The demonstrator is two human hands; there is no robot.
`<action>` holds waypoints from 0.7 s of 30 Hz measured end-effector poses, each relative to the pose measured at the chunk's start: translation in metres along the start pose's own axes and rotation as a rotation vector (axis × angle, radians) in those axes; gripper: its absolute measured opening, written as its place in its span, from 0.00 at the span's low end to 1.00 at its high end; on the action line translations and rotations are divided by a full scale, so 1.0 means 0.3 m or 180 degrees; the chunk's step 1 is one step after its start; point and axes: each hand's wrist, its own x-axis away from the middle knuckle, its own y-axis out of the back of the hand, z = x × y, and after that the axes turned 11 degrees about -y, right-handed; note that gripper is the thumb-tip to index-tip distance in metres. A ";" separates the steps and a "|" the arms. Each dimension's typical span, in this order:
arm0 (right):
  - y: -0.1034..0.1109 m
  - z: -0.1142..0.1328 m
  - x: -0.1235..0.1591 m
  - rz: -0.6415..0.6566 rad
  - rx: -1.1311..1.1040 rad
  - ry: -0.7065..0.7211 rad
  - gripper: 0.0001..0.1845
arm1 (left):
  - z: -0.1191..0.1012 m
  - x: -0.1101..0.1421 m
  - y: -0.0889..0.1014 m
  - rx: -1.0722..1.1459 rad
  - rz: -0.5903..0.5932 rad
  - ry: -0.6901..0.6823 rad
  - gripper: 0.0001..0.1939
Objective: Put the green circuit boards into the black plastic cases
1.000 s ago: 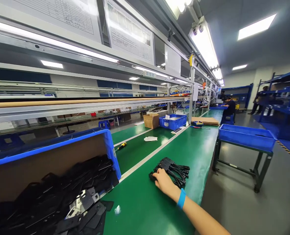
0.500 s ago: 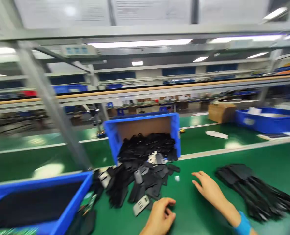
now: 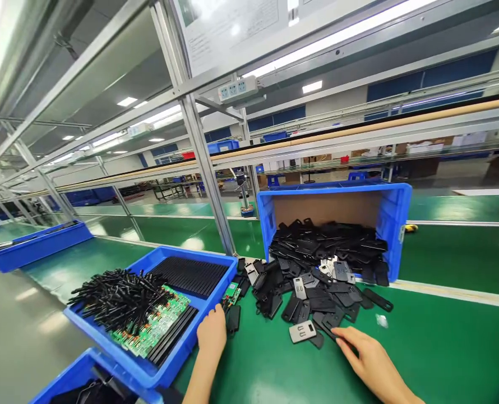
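I've got, on my feed: lower-L blue tray (image 3: 228,276), green PCBs (image 3: 176,301) speckled red-orange, blk cables (image 3: 121,300); ctr-R blue bin (image 3: 394,224), brown inside, blk plates (image 3: 323,300), few silver-grey plates (image 3: 302,331); lower-R bench (image 3: 443,342) plain green.

Left hand (image 3: 212,330) is curled, right hand (image 3: 370,358) outstretched.

Thin black plates (image 3: 325,300) with rounded corners lie right of centre in the frame, heaped loosely, some flat, some tilted across one another; the heap reaches from inside a blue bin (image 3: 401,224), open towards the viewer, onto the green worktop (image 3: 451,353); a pale grey plate (image 3: 303,331) with U-shaped slots lies flat at its near edge; at lower left a blue tray (image 3: 229,273) sits at an angle, holding tangled black cables (image 3: 121,300) and green circuit boards (image 3: 171,314).
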 end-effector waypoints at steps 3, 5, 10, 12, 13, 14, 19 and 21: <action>0.011 0.000 0.011 0.0043 -0.0180 -0.0043 0.17 | 0.029 0.006 -0.012 -0.0010 -0.0023 -0.0022 0.15; 0.019 0.013 0.012 0.0019 -0.0387 -0.0101 0.17 | 0.021 0.008 -0.004 0.0058 -0.0217 -0.0049 0.16; 0.017 0.057 0.011 0.0498 -0.1577 -0.0619 0.20 | -0.120 0.026 0.059 0.1845 -0.0939 -0.0449 0.16; 0.015 0.075 0.016 0.0839 -0.2404 -0.0826 0.26 | -0.215 0.044 0.079 0.2828 -0.0549 -0.0825 0.17; 0.016 0.084 0.019 0.0963 -0.2856 -0.0905 0.30 | -0.262 0.051 0.083 0.3219 -0.0186 -0.1082 0.18; 0.019 0.092 0.023 0.1048 -0.3286 -0.0971 0.32 | -0.303 0.055 0.083 0.3458 0.0197 -0.1345 0.18; 0.056 0.118 0.025 0.0740 -0.4171 -0.1131 0.20 | -0.385 0.003 0.023 0.1435 0.0227 -0.1754 0.16; 0.076 0.118 0.018 0.0610 -0.4047 -0.1099 0.20 | -0.368 -0.032 -0.007 0.0436 0.0051 -0.1460 0.14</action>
